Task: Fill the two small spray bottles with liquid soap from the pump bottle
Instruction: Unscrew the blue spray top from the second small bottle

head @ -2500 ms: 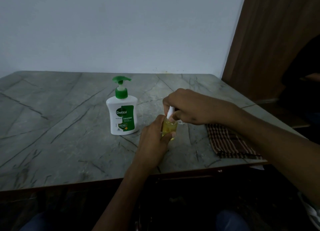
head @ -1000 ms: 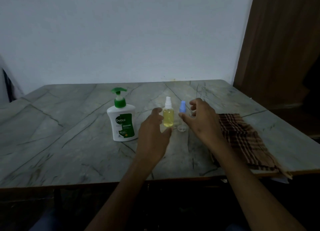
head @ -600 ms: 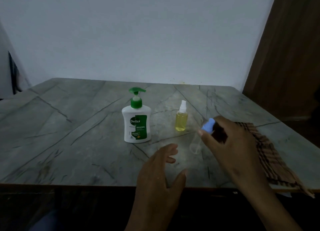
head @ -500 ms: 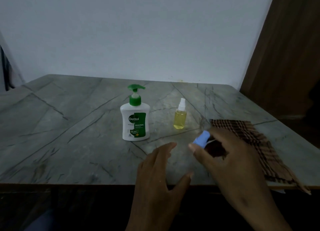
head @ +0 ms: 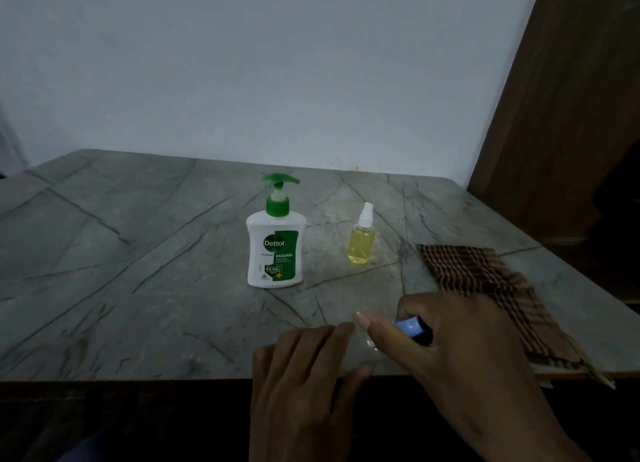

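Observation:
The white pump bottle [head: 275, 250] with a green pump head stands upright mid-table. To its right stands a small spray bottle [head: 361, 242] with a white cap, full of yellow liquid. My right hand [head: 450, 351] grips the second small spray bottle [head: 410, 326] at its blue cap, near the table's front edge; its clear body [head: 367, 347] is faint and looks tilted towards my left hand. My left hand [head: 304, 375] is beside it with fingers relaxed, fingertips at or near the clear body; whether they touch it I cannot tell.
A brown checked cloth [head: 485, 288] lies on the grey marble table [head: 138, 271] at the right, reaching the front edge. A white wall stands behind the table and a brown wooden door [head: 571, 115] at the right.
My right hand picked up the blue-capped bottle from beside the yellow one and brought it towards the front edge. My left hand let go of the yellow bottle and drew back alongside.

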